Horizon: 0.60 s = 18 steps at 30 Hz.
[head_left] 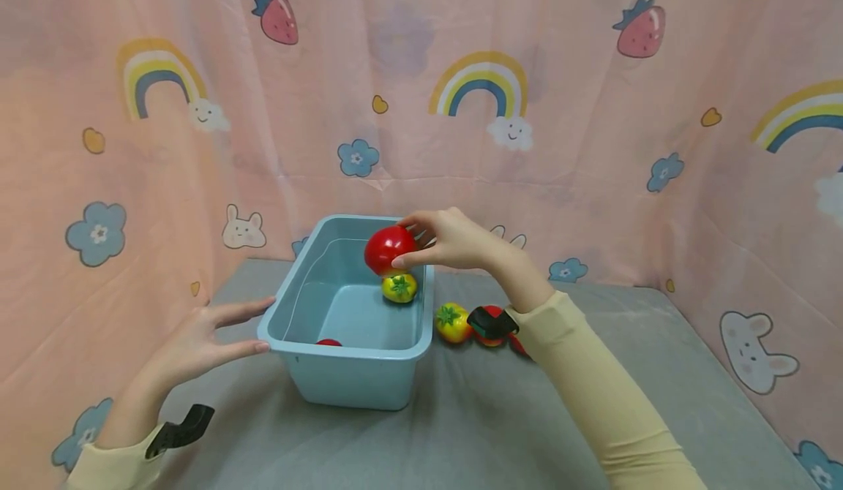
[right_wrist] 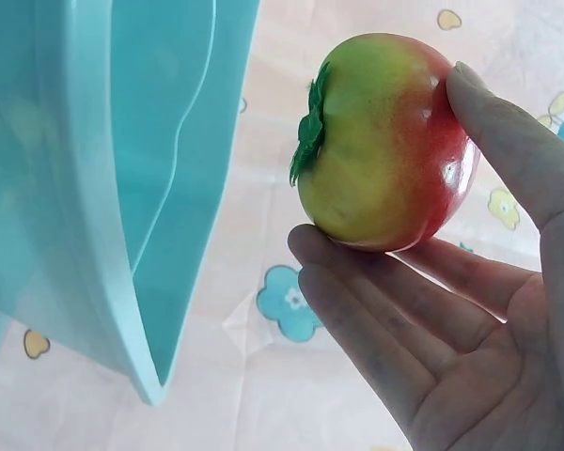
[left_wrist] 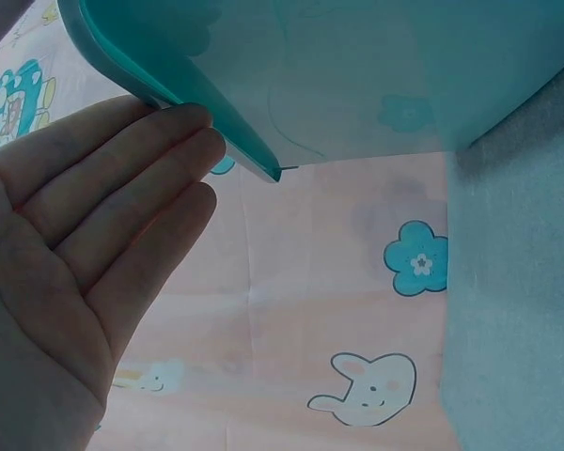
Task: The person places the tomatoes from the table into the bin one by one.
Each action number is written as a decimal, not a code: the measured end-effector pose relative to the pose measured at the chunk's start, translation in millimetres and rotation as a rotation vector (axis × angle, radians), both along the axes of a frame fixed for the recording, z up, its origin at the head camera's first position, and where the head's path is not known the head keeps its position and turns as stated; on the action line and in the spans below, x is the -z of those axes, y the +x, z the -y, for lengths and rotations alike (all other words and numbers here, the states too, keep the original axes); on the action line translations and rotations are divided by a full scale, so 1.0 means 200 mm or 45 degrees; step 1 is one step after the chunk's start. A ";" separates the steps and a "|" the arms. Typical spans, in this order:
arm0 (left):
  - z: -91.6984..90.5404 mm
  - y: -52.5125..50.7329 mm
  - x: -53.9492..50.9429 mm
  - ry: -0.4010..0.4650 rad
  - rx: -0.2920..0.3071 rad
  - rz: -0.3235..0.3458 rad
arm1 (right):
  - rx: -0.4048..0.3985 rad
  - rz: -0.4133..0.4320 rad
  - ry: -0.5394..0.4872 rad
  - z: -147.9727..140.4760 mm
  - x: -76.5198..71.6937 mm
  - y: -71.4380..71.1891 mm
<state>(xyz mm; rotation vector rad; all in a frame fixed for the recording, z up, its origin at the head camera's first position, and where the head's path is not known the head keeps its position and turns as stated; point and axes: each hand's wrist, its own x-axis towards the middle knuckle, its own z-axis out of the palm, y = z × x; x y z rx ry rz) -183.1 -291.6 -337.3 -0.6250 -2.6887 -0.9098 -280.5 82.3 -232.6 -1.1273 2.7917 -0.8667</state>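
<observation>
In the head view my right hand (head_left: 454, 240) holds a shiny toy tomato (head_left: 388, 250) over the right side of a light blue plastic bin (head_left: 349, 377). The right wrist view shows this tomato (right_wrist: 385, 141), red and yellow-green with a green leafy top, pinched between the thumb and fingers of that hand (right_wrist: 470, 357). My left hand (head_left: 197, 344) touches the bin's left rim with extended fingers, seen from the palm side in the left wrist view. Inside the bin lie a yellow-green tomato (head_left: 399, 289) and a red item (head_left: 329, 342), mostly hidden by the near wall.
Right of the bin, a yellow-red tomato (head_left: 452, 322) and a red one (head_left: 490, 333) lie on the grey cloth-covered table (head_left: 500, 431). Another red item (head_left: 518, 345) is partly covered by my right sleeve. A pink patterned curtain (head_left: 421, 146) hangs behind and around the table.
</observation>
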 end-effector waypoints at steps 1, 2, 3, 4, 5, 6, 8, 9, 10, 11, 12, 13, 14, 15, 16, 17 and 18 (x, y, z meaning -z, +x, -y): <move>0.00 0.00 0.00 -0.008 -0.006 -0.005 | -0.002 -0.001 0.004 0.01 0.00 0.00; 0.00 0.00 0.00 -0.011 -0.008 -0.005 | -0.002 0.001 0.006 0.02 0.00 0.00; -0.01 0.00 -0.01 -0.017 -0.013 -0.004 | -0.003 0.004 0.009 0.03 0.00 0.00; -0.01 0.01 -0.01 -0.021 -0.017 -0.001 | -0.005 0.007 0.013 0.03 0.00 0.00; -0.01 0.01 -0.01 -0.025 -0.018 0.001 | -0.009 0.010 0.020 0.04 0.00 -0.01; -0.01 0.01 -0.01 -0.023 -0.016 0.002 | -0.013 0.017 0.025 0.05 0.00 0.00; -0.01 0.01 -0.01 -0.019 -0.011 0.004 | -0.019 0.028 0.034 0.07 0.00 0.00; -0.01 0.02 -0.01 -0.021 -0.014 0.002 | -0.025 0.033 0.036 0.07 -0.01 0.00; -0.01 0.02 -0.01 -0.019 -0.014 0.000 | -0.029 0.035 0.040 0.08 0.00 0.00; -0.01 0.02 -0.01 -0.017 -0.015 -0.002 | -0.032 0.036 0.041 0.09 0.00 0.00; -0.01 0.02 -0.01 -0.017 -0.018 -0.004 | -0.035 0.038 0.040 0.09 0.00 0.00; -0.01 0.02 -0.01 -0.018 -0.022 -0.006 | -0.036 0.037 0.042 0.10 0.00 0.01; -0.01 0.01 -0.01 -0.017 -0.024 -0.005 | -0.036 0.037 0.041 0.10 0.00 0.01; -0.01 0.01 0.00 -0.019 -0.026 -0.004 | -0.036 0.037 0.043 0.11 0.00 0.01; -0.01 0.01 0.00 -0.016 -0.023 -0.002 | -0.034 0.034 0.046 0.11 0.00 0.01; -0.01 0.01 0.00 -0.012 -0.020 -0.001 | -0.033 0.036 0.044 0.11 0.00 0.01; -0.01 0.01 0.00 -0.012 -0.020 -0.002 | -0.034 0.035 0.043 0.12 0.00 0.01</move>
